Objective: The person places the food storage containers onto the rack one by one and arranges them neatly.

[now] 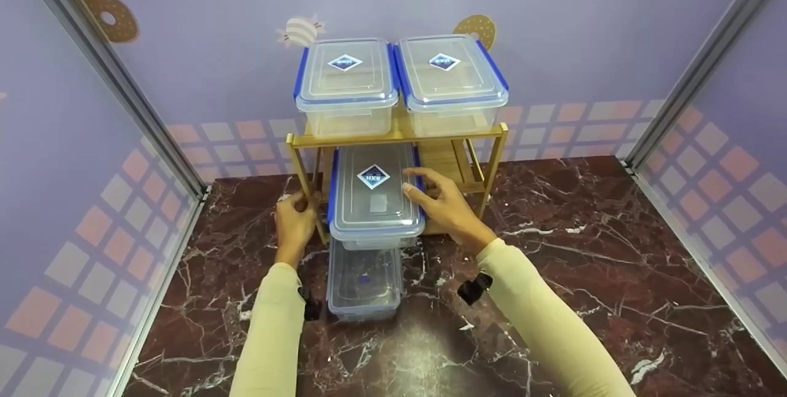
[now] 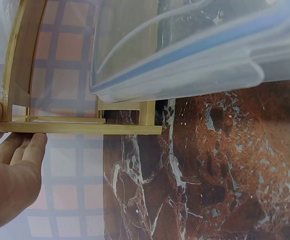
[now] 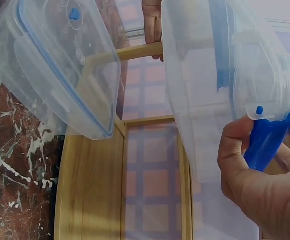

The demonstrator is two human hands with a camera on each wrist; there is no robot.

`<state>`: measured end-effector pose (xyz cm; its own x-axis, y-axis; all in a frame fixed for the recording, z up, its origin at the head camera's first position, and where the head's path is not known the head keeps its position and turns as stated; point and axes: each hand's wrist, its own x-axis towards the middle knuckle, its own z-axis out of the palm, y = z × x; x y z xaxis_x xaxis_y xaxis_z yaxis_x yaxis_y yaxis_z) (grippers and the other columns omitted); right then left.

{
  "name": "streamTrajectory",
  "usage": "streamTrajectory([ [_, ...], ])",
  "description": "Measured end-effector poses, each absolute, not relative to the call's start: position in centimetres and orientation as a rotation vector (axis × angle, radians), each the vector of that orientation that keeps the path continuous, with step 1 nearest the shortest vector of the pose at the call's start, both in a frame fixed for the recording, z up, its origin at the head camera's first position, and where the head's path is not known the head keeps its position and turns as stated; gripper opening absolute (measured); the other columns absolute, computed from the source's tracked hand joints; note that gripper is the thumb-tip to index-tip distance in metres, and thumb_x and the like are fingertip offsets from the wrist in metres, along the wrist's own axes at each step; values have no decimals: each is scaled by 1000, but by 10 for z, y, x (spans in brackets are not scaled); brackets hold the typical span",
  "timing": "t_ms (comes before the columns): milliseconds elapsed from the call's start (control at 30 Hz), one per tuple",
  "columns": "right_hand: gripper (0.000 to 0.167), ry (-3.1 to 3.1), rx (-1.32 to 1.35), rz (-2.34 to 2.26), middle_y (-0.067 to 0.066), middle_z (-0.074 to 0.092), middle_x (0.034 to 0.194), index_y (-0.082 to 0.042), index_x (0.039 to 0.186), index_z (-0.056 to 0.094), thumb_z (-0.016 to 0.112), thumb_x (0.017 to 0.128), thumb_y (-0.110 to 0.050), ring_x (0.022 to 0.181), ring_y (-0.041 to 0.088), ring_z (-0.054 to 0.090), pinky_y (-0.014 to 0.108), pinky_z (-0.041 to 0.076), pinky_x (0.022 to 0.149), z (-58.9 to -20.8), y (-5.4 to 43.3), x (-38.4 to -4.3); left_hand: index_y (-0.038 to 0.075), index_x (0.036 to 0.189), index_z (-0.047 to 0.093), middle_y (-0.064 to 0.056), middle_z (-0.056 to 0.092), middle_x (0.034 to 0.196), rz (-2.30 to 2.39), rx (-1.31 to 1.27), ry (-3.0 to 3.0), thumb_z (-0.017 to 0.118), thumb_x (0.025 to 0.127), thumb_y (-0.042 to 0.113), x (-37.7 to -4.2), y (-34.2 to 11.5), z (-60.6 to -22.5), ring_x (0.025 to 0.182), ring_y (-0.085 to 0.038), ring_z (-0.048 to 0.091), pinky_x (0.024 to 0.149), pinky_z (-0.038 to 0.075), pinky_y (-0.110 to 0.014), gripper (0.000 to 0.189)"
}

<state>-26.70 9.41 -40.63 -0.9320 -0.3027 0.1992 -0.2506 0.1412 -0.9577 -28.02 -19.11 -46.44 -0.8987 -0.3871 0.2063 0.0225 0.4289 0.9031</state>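
Note:
A clear lidded food container (image 1: 375, 222) with blue side clips and a diamond label is at the middle level of the wooden rack (image 1: 399, 134), its near end jutting out. My right hand (image 1: 452, 203) holds its right edge. In the right wrist view, thumb and fingers close around the blue clip (image 3: 267, 142). My left hand (image 1: 295, 228) grips the rack's front left post; in the left wrist view its fingers (image 2: 35, 150) curl round the wooden bar (image 2: 85, 128). Below, another clear container (image 1: 366, 289) stands at the bottom, partly covered by the held one.
Two more clear containers with blue clips, one on the left (image 1: 347, 80) and one on the right (image 1: 452, 77), sit side by side on the rack's top. The rack stands on a dark red marbled surface (image 1: 553, 298), before a patterned purple wall (image 1: 233, 65). Side panels flank it.

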Motion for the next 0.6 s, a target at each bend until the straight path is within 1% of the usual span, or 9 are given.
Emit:
streamTrajectory([
  [100, 46, 2326, -527, -1935, 18, 60, 122, -9, 142, 57, 67, 99, -24, 99, 30, 66, 37, 57, 81, -403, 94, -269, 2, 102, 78, -18, 75, 96, -1480, 310, -2303, 67, 97, 21, -280, -190, -463, 96, -33, 66, 95, 47, -47, 22],
  [167, 56, 2338, -507, -1891, 18, 56, 133, -13, 144, 55, 73, 95, -31, 108, 31, 62, 43, 55, 90, -401, 94, -269, 3, 103, 78, -17, 76, 96, -1478, 310, -2301, 68, 97, 20, -280, -190, -462, 98, -33, 66, 96, 47, -47, 21],
  [233, 70, 2351, -498, -1834, 15, 49, 144, -17, 147, 52, 81, 87, -38, 122, 31, 55, 48, 48, 102, -398, 95, -269, 3, 103, 78, -17, 75, 97, -1469, 310, -2296, 68, 96, 19, -280, -190, -462, 100, -33, 66, 96, 46, -48, 21],
  [300, 86, 2356, -507, -1779, 12, 40, 154, -20, 150, 47, 89, 77, -40, 135, 30, 44, 52, 36, 112, -395, 96, -269, 2, 103, 78, -18, 75, 97, -1463, 303, -2293, 69, 96, 19, -281, -190, -462, 99, -34, 65, 95, 47, -49, 20],
  [367, 100, 2359, -521, -1727, 9, 34, 159, -21, 153, 43, 94, 69, -39, 143, 29, 33, 53, 28, 117, -392, 96, -269, 2, 102, 78, -19, 75, 96, -1454, 298, -2295, 69, 96, 19, -281, -190, -462, 97, -34, 65, 92, 48, -49, 20],
  [433, 113, 2361, -538, -1678, 10, 31, 162, -19, 156, 38, 98, 63, -34, 147, 30, 28, 53, 24, 119, -389, 96, -269, 3, 102, 78, -18, 75, 96, -1455, 301, -2299, 69, 96, 20, -280, -190, -462, 95, -34, 65, 90, 49, -48, 20],
  [500, 121, 2379, -552, -1621, 11, 30, 163, -17, 158, 33, 101, 59, -30, 147, 30, 28, 50, 24, 119, -388, 95, -269, 4, 103, 78, -18, 75, 96, -1458, 302, -2303, 69, 96, 20, -280, -190, -463, 96, -34, 66, 90, 50, -48, 20],
  [600, 126, 2402, -573, -1573, 12, 29, 163, -13, 160, 29, 101, 57, -26, 147, 29, 29, 46, 23, 120, -386, 94, -269, 5, 106, 78, -17, 76, 98, -1462, 307, -2307, 68, 96, 21, -279, -190, -464, 98, -34, 66, 90, 50, -49, 21],
])
